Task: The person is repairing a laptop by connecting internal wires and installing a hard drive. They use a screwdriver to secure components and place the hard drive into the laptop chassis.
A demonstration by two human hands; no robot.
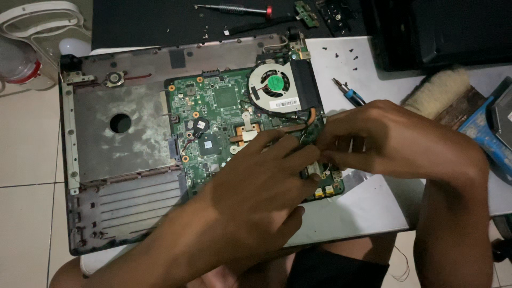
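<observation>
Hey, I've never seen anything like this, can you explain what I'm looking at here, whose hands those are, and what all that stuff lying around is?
This is one picture from a camera worn on a person's head, looking down at their own bare hands. An opened laptop base lies on a white surface, showing its green circuit board and a round cooling fan. The left hand and right hand meet at the board's right edge, fingertips pinching something too small to tell. Nearby lie a red-capped screwdriver, a blue-handled tool, loose black screws and a brush.
</observation>
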